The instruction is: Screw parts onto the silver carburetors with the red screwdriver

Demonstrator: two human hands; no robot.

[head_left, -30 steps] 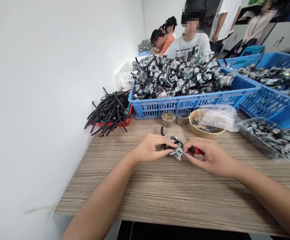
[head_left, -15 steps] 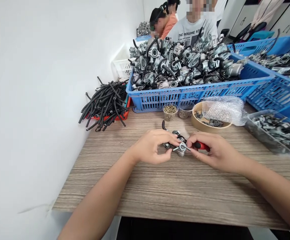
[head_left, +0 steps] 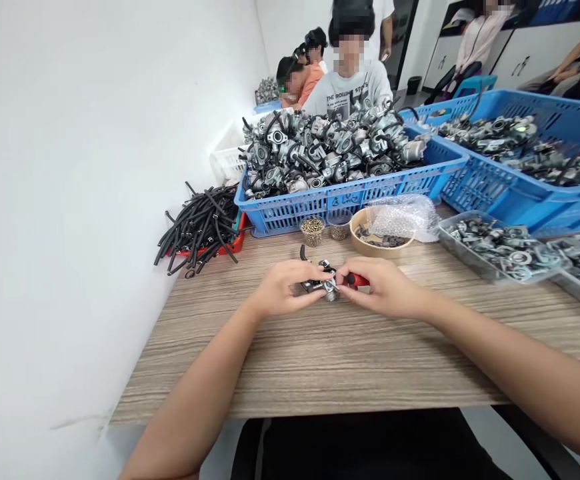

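Observation:
A small metal carburetor (head_left: 329,288) with a short black hose (head_left: 303,253) sits on the wooden table between my hands. My left hand (head_left: 285,288) has its fingers and thumb closed on the carburetor's left side. From the right, my right hand (head_left: 377,288) pinches a small metal piece against the carburetor; its shape is mostly hidden by the fingertips. Tucked in that same hand is a red-and-black handle (head_left: 359,280), seemingly a screwdriver's, whose shaft I cannot see.
Behind the hands stand a cup of brass screws (head_left: 313,230), another clear cup (head_left: 339,225) and a round tub (head_left: 383,251) under bubble wrap. Blue crates (head_left: 290,219) of carburetors stand farther back. Black hoses (head_left: 197,227) lie left, a tray of metal parts (head_left: 503,247) right. Coworkers sit beyond.
The view has shifted, so crates and hands appear farther left and more shows on the right. Both hands stay at the carburetor; the left fingers and thumb look closer together around it.

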